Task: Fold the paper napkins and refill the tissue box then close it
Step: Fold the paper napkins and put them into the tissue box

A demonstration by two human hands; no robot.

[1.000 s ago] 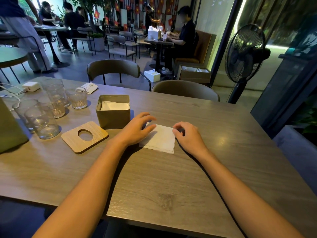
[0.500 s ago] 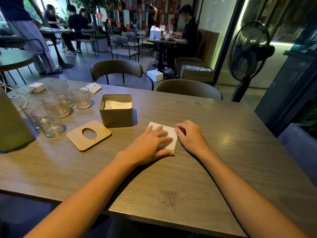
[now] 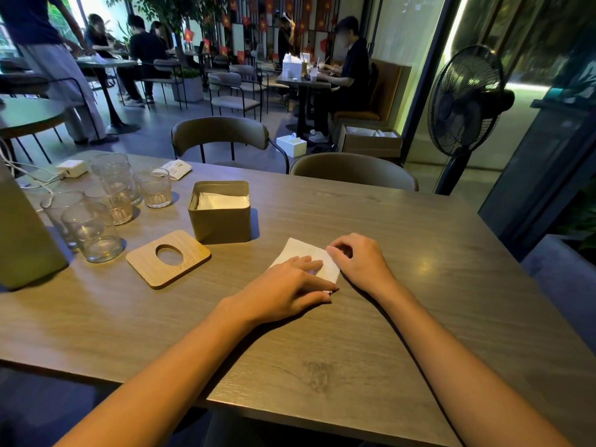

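Left hand (image 3: 287,287) lay flat, fingers extended, pressing the folded napkin (image 3: 303,250) onto the table (image 3: 387,333). Right hand (image 3: 359,262), fingers curled, pinched its right edge.

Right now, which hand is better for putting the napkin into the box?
Probably the left hand: it lies flat on the napkin, and the open tissue box stands on its side. The right hand pinches the napkin's edge, farther from the box.

Left hand (image 3: 288,287) lies flat; right hand (image 3: 359,262) fingers curled.
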